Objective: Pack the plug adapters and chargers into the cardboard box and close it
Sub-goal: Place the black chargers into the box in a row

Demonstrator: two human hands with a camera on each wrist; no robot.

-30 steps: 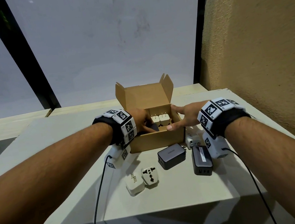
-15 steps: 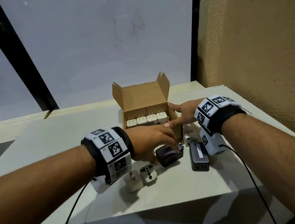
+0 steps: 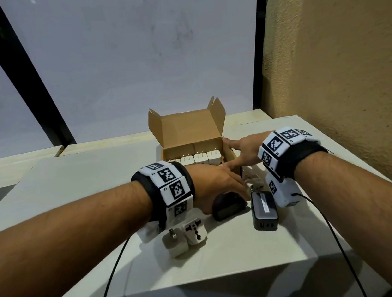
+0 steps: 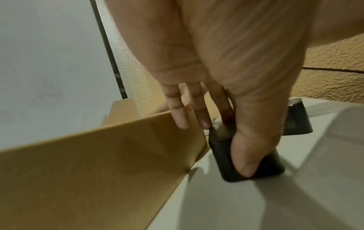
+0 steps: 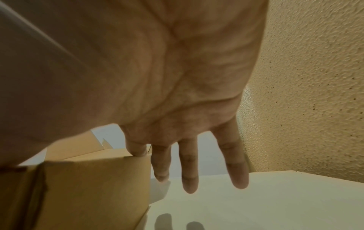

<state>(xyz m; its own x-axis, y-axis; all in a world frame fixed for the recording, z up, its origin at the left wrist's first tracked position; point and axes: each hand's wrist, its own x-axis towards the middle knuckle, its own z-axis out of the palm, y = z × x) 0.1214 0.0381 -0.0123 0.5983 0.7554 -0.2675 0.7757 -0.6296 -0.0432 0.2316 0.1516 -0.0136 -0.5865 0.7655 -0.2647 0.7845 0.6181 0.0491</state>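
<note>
Left hand grips a black charger on the table, thumb on its near face, fingers over the far end, just before the cardboard box. Right hand lies flat against the box's right wall, fingers straight, grasping nothing. The box stands open with four white chargers in a row inside. A second black charger, a white plug adapter and a white charger lie on the table in front.

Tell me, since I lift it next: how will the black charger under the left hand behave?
The black charger looks rigid and blocky, so it should not flex. Its smooth casing may slip; the left hand pinches it between thumb and fingers. Probably dense for its size.
</note>
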